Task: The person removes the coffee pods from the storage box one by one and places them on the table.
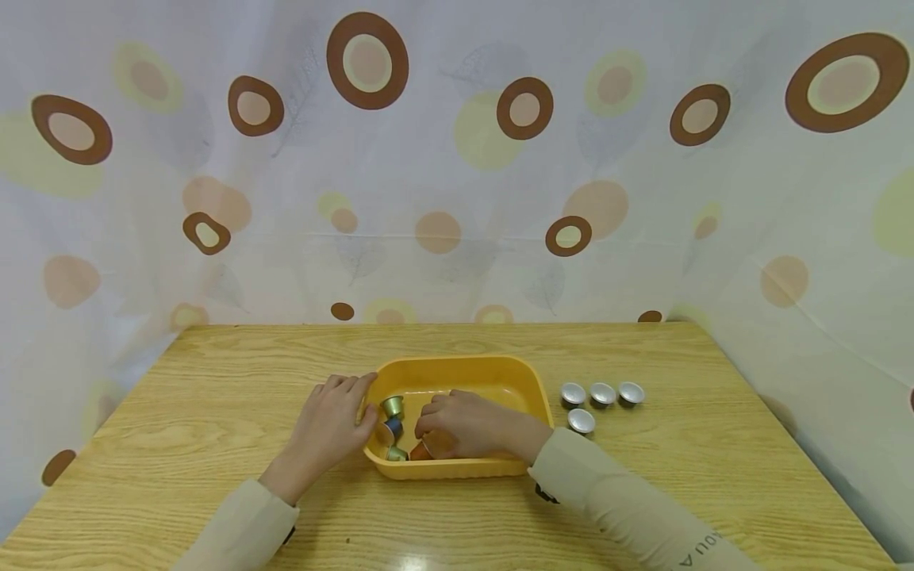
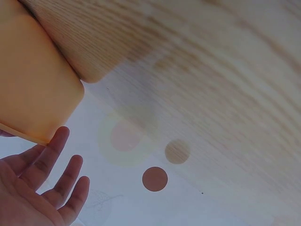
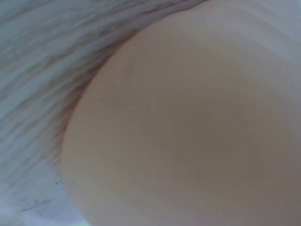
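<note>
A yellow plastic basin (image 1: 457,469) stands on the wooden table. My left hand (image 1: 330,420) grips its left rim, thumb over the edge and fingers along the outside; the left wrist view shows the fingers (image 2: 59,141) against the rim. Inside the basin's left part lie coffee capsules: a gold-green capsule (image 1: 393,407), a blue capsule (image 1: 390,429), a green capsule (image 1: 396,454) and an orange capsule (image 1: 420,452). My right hand (image 1: 464,424) reaches over the right side into the basin, fingers bent down beside the orange capsule. I cannot tell whether they pinch anything, as the fingertips are hidden.
Right of the basin, several capsules with silver lids up stand on the table (image 1: 714,476): a row with one capsule (image 1: 581,421) in front of it. A patterned cloth (image 1: 428,159) hangs behind the table and along its sides. The basin's wall fills the right wrist view.
</note>
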Available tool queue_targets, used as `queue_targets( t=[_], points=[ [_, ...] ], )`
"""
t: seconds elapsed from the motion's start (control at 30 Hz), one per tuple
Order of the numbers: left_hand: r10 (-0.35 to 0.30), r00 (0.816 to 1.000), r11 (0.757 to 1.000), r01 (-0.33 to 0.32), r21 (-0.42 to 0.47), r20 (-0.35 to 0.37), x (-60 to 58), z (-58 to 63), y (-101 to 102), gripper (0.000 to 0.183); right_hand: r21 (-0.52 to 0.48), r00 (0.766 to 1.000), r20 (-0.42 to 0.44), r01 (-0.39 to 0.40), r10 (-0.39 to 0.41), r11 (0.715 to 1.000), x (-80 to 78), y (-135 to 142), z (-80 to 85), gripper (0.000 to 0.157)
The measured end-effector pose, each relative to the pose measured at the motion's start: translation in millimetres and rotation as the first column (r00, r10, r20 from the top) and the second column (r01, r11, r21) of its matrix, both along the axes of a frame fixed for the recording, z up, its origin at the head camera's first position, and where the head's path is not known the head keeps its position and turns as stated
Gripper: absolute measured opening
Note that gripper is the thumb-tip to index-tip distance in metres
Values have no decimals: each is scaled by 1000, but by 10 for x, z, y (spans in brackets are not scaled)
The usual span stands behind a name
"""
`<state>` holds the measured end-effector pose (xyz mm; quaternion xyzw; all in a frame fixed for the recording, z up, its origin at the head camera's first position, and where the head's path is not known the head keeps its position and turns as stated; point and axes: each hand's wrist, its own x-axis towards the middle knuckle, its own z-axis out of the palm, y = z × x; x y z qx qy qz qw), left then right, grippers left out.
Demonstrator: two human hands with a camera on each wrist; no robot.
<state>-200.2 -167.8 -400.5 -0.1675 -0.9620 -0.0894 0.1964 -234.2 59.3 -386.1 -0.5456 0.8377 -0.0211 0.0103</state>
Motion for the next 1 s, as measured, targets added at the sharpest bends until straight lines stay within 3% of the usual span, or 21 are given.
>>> queue_targets(
  t=[0.47,1.0],
  points=[
    [5,1000,1000,-5,-5,-5,6,7,7,41,-22,997,-71,-24,23,999,16,38,18,28],
    [5,1000,1000,-5,-13,-5,10,14,2,41,-25,999,-20,48,-49,999,17,126,105,30]
  ],
)
